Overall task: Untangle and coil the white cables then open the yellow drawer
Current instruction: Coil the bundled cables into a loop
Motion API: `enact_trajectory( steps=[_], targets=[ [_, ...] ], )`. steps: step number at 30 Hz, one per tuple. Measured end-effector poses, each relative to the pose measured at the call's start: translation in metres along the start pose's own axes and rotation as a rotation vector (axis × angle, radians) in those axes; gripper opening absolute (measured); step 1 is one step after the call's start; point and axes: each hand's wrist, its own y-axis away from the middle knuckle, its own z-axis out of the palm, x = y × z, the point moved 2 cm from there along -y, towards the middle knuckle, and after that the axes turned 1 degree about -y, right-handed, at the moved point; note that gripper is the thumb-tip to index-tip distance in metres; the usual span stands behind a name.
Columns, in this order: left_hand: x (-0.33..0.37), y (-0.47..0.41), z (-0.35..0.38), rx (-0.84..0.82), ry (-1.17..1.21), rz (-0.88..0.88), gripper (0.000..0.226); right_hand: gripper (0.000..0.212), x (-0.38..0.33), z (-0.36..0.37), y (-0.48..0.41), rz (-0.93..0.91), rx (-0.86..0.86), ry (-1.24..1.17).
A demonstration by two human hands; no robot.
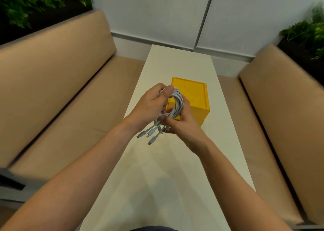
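Tan benches [52,94] flanked a white table [175,169] at 9 and 3 o'clock | yellow drawer box [194,94] stood mid-table, near face partly blocked | left hand [150,106] and right hand [184,125] gripped coiled white cables [177,101] before it, loop running 12 to 6, plugs [149,134] trailing toward 7 o'clock.

**Surroundings**

A long white rectangular table [166,178] runs between a left tan cushioned bench [52,99] and a right tan cushioned bench [280,108]. Green leafy plants [35,3] stand behind the benches. Pale grey wall panels [157,12] close the far end.
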Motion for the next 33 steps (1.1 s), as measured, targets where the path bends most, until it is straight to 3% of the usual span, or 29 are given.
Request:
enact_trajectory(
  steps=[5, 10, 16, 19, 22, 24, 27, 30, 33],
  targets=[
    [-0.003, 0.001, 0.001, 0.009, -0.065, 0.009, 0.027, 0.097, 0.011, 0.014, -0.002, 0.02, 0.115, 0.068],
    [-0.004, 0.001, 0.003, 0.024, -0.115, 0.037, 0.031, 0.083, 0.006, 0.013, 0.001, 0.058, 0.102, 0.15],
    [-0.007, 0.002, 0.0, 0.103, -0.16, 0.036, 0.034, 0.071, 0.003, 0.006, 0.011, -0.012, 0.135, 0.577],
    [-0.01, 0.004, -0.001, 0.125, -0.047, 0.003, 0.031, 0.069, 0.001, 0.007, 0.024, -0.065, -0.005, 0.518],
    [-0.01, 0.003, 0.0, 0.138, 0.032, -0.042, 0.031, 0.077, -0.002, -0.003, 0.027, 0.014, -0.155, 0.351],
    [-0.011, 0.003, 0.002, 0.11, 0.027, -0.039, 0.031, 0.096, -0.003, -0.013, 0.026, 0.086, -0.147, 0.366],
    [-0.011, 0.008, 0.007, 0.045, -0.032, -0.023, 0.031, 0.112, -0.014, -0.024, 0.021, 0.035, -0.045, 0.314],
    [-0.006, 0.011, 0.011, -0.001, -0.009, -0.028, 0.03, 0.105, -0.024, -0.027, 0.013, -0.069, 0.025, 0.287],
    [-0.001, 0.007, 0.006, -0.025, -0.027, -0.016, 0.031, 0.092, -0.019, -0.023, 0.009, -0.067, -0.091, 0.381]
  ],
)
